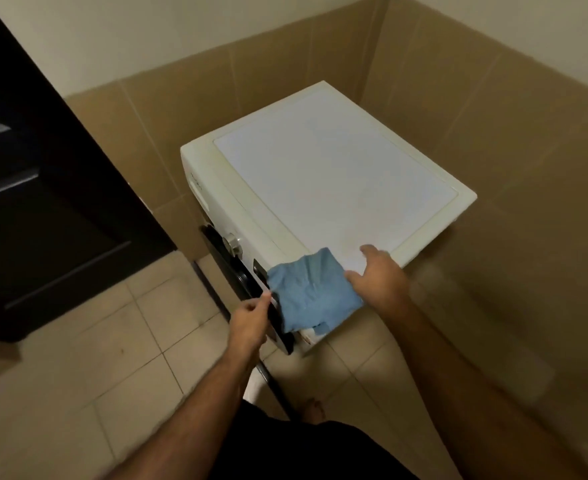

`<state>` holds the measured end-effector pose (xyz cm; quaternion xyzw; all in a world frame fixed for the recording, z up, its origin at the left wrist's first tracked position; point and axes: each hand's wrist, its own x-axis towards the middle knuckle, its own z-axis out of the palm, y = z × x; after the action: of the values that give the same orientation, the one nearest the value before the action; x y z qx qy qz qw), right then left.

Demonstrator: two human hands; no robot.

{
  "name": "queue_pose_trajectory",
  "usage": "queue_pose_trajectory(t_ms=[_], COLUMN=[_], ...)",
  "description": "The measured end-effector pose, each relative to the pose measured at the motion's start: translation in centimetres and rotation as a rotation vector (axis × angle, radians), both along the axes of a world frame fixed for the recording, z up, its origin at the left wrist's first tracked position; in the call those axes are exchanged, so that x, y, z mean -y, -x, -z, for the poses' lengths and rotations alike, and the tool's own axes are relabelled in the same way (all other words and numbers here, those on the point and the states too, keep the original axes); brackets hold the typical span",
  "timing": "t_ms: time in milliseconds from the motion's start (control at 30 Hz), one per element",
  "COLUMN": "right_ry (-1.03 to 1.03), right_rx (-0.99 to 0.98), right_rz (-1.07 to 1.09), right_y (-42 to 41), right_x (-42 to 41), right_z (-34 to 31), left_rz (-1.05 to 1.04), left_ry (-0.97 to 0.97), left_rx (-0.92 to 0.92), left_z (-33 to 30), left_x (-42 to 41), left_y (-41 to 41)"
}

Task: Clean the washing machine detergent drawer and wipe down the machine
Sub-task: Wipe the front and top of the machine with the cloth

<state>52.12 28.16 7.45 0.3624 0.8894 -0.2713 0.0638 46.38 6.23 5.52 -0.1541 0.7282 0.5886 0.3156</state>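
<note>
— Fingers [372,254] of our right hand [382,278] lie loosely spread at the blue cloth [311,289], near corner of the washing machine [320,174] top.
— Left hand [249,323]?
— We note its fingertips curled at the dark front panel [278,317]; whether they grip the panel, we cannot tell.

The blue cloth [315,292] covers the near corner of the washing machine [327,174], so that corner's top is hidden. The right hand [377,275] hides the cloth's edge under its fingers [355,277]. The left hand [251,323] may be pinching something at the front panel; it is too blurry to tell. The small writing on the machine's front is too tiny to read. The dark door [26,168] is cut off on the left.
</note>
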Motion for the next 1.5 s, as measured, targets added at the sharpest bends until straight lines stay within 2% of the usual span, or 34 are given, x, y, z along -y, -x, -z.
queue_pose_trajectory(t_ms=[67, 133, 267, 367, 500, 633, 767, 900, 1000, 1133, 1367, 1500], right_ry=[-0.183, -0.258, -0.436, -0.495, -0.443, -0.429, -0.476, -0.439, -0.358, -0.358, -0.377, -0.391], right_rx=[-0.171, -0.269, -0.06, 0.046, 0.001, 0.044, 0.108, 0.022, -0.045, -0.081, -0.097, -0.095], right_rz=[-0.109, -0.297, -0.626, -0.661, -0.679, -0.668, -0.71, -0.905, -1.066, -1.211, -1.147, -1.114], right_y=[-0.1, 0.5, 1.5, -0.3, -2.3, -0.3, 3.6, 3.6, 1.8, 0.9, 9.0, 9.6], right_x=[1.0, 2.9, 6.2, 6.1, 4.2, 3.1, 2.9, 2.4, 0.0, -4.2, -2.4, -1.0], right_z=[1.3, 2.7, 6.7, 8.6, 8.7, 8.5, 8.5, 7.9, 7.9, 8.0, 7.7, 7.7], left_rz=[-0.055, -0.016, 0.196, 0.381, 0.485, 0.603, 0.548, 0.366, 0.214, 0.07, -0.145, -0.258], left_ry=[0.054, 0.099, 0.094, 0.125, 0.168, 0.218, 0.316, 0.417, 0.482, 0.547, 0.634, 0.633], left_rx=[-0.04, -0.102, -0.317, -0.447, -0.516, -0.607, -0.674, -0.733, -0.677, -0.607, -0.542, -0.514], left_z=[1.5, 2.1, 0.9, -0.4, 0.0, 0.2, 0.3, 1.5, 2.8, 3.5, 2.0, 0.9], left_x=[1.2, 1.2, -0.8, -1.9, -1.8, -2.5, -4.2, -6.5, -8.4, -11.0, -12.8, -12.5], left_y=[-0.5, -0.7, -1.0, -1.2, -1.6, -2.1, -1.2, -0.7, -1.5, -3.4, -6.9, -7.8])
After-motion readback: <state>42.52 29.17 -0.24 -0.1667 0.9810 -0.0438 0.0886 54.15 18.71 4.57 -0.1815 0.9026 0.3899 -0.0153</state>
